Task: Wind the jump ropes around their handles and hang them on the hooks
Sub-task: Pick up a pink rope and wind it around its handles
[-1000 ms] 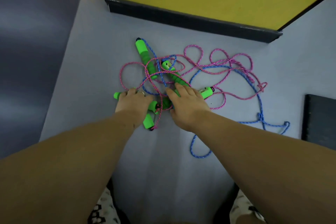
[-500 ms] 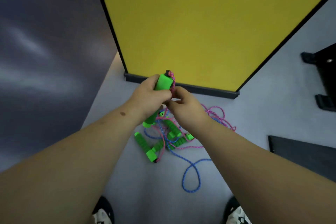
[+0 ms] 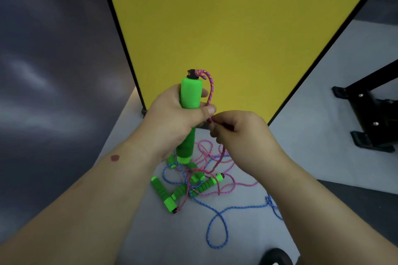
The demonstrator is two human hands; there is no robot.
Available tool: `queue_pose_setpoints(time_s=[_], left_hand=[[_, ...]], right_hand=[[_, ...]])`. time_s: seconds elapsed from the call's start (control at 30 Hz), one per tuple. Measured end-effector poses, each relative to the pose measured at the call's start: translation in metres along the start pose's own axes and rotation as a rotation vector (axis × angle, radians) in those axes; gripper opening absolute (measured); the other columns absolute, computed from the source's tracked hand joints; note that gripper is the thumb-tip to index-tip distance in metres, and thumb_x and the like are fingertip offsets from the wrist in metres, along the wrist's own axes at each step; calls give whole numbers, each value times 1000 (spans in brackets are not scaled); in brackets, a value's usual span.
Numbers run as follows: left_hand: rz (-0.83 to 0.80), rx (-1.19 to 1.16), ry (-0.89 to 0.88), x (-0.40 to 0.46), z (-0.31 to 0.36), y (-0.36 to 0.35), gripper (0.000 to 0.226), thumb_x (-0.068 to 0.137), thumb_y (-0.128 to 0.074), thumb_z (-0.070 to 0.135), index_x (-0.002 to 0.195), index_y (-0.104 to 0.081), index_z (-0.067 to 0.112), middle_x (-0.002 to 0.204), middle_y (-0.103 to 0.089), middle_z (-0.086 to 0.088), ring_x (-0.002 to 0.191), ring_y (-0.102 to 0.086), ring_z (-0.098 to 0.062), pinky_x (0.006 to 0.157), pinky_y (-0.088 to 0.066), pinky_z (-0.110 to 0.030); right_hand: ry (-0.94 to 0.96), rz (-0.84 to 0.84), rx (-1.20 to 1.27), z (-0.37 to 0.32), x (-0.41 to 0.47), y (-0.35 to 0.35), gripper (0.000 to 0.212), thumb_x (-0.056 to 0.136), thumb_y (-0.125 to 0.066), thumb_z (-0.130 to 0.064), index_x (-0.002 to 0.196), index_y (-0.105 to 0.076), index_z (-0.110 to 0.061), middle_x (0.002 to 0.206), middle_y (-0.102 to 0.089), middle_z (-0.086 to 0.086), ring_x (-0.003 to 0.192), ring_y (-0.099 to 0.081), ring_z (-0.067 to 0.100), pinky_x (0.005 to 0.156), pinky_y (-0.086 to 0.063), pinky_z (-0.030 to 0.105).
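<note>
**Handle up, pink rope pinched**

Our left hand (image 3: pixel 172 114) wraps a green handle (image 3: pixel 189 112), held upright before the yellow panel (image 3: pixel 226 28). Our right hand (image 3: pixel 241 131) pinches the pink rope (image 3: pixel 210 90) just beside the left thumb, its grip closed on the cord. Below, the other handles (image 3: pixel 165 196) and a blue rope (image 3: pixel 217 226) lie tangled on the floor (image 3: pixel 161 239).

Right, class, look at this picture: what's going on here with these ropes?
A person is starting to wind a jump rope. The left hand grips an upright green handle, while the right hand pinches the pink rope coming from its top. The other green handles and the blue rope lie tangled on the floor. No winding shows yet.
</note>
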State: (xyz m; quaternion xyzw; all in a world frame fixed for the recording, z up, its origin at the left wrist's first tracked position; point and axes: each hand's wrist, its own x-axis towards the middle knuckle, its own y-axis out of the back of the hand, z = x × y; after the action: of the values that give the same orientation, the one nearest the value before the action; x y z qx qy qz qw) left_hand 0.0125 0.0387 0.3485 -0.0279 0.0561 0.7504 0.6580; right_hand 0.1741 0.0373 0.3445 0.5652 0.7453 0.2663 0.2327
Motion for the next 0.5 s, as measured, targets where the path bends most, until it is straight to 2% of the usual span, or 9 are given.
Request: queue_pose_setpoints(time_s=[0.03, 0.1, 0.2, 0.23, 0.3, 0.33, 0.4, 0.47, 0.5], left_hand=[[27, 8, -18, 2, 3, 0, 28, 83, -84, 9, 103, -67, 19, 81, -74, -4, 76, -76, -29, 77, -63, -42], [120, -5, -42, 6, 8, 1, 24, 85, -81, 3, 96, -65, 18, 76, -71, -1, 69, -73, -21, 73, -65, -41], [298, 13, -58, 12, 14, 17, 23, 87, -78, 4, 92, -62, 21, 77, -68, 1, 64, -69, -14, 70, -65, -42], [352, 29, -51, 14, 13, 24, 23, 87, -78, 6, 92, -62, 21, 78, -68, 0, 63, -70, -14, 73, -66, -44], [374, 34, -24, 15, 14, 33, 22, 87, -78, 8, 97, -62, 18, 83, -70, -3, 69, -76, -15, 77, -66, -48], [315, 11, 4, 12, 15, 32, 23, 85, -79, 9, 99, -62, 17, 86, -71, -7, 77, -78, -20, 80, -66, -48], [79, -25, 72, 2, 16, 21, 30, 76, -80, 12, 102, -66, 15, 97, -74, -17, 97, -77, -29, 87, -64, -48], [-180, -49, 120, -10, 17, 5, 40, 75, -79, 11, 114, -68, 12, 112, -74, -24, 108, -74, -35, 92, -62, -48], [-239, -42, 113, -14, 15, -2, 42, 77, -80, 12, 117, -68, 13, 115, -73, -25, 110, -73, -39, 93, -61, -52]], right_hand=[[5, -22, 50, -2, 1, 5, 16, 96, -63, -29, 87, -74, -21, 75, -69, 12, 63, -57, 27, 56, -45, 39], [-30, -108, 129, -2, 1, 12, 11, 93, -68, -30, 91, -77, -24, 80, -71, 12, 64, -55, 18, 60, -47, 39], [-147, -300, 96, 10, 0, 22, 15, 94, -67, -35, 91, -76, -24, 82, -76, 5, 74, -62, 21, 83, -56, 50], [-169, -313, 126, 13, -1, 26, 15, 96, -66, -32, 91, -77, -22, 81, -77, 3, 77, -65, 24, 86, -57, 50], [-197, -217, 345, 14, 0, 30, 15, 99, -64, -22, 91, -77, -18, 80, -75, 4, 77, -70, 26, 83, -62, 43], [-196, -140, 465, 10, 2, 31, 15, 99, -64, -19, 93, -78, -17, 80, -73, 5, 76, -71, 23, 78, -64, 38], [-148, -11, 609, 0, 4, 29, 14, 97, -65, -17, 95, -79, -18, 77, -70, 2, 74, -70, 18, 73, -63, 32], [-89, 57, 644, -8, 6, 27, 15, 96, -68, -14, 93, -81, -20, 76, -74, 2, 74, -69, 18, 79, -64, 41], [-70, 74, 642, -11, 5, 26, 14, 94, -69, -14, 92, -82, -19, 80, -78, 6, 76, -71, 19, 84, -63, 48]])
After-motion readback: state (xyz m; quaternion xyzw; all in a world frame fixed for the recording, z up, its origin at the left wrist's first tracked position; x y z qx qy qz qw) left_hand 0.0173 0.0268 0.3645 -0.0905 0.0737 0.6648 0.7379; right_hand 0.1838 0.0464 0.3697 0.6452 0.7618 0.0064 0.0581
